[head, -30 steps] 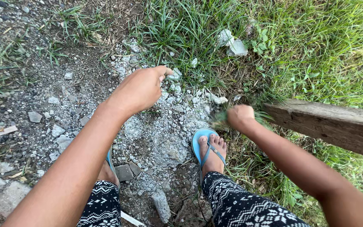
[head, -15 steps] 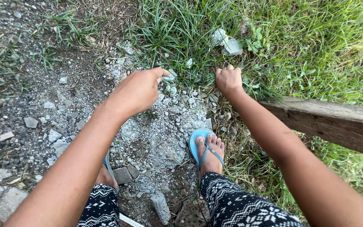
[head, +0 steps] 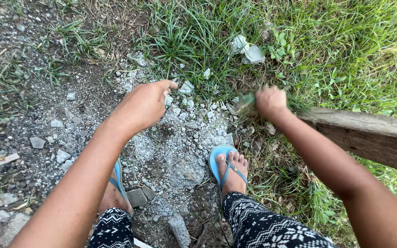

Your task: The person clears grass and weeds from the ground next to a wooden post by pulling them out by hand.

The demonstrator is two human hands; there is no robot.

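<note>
My right hand (head: 271, 102) is closed around a small tuft of pulled grass (head: 244, 104), blurred with motion, just above the edge where grass meets gravel. My left hand (head: 144, 106) hovers over the grey gravel patch (head: 180, 142) with fingers loosely curled and one finger extended, holding nothing. Both my feet stand below in blue flip-flops (head: 220, 158), my legs in black-and-white patterned trousers (head: 263, 225).
A weathered wooden plank (head: 368, 135) juts in from the right beside my right forearm. Thick grass (head: 336, 50) covers the upper right, with pale stone chunks (head: 249, 49) lying in it. Loose stones and dirt (head: 42, 119) spread to the left.
My right hand reached up into the grass half a second ago, then pulled back right and down with a tuft of grass. The left hand dropped slightly.
</note>
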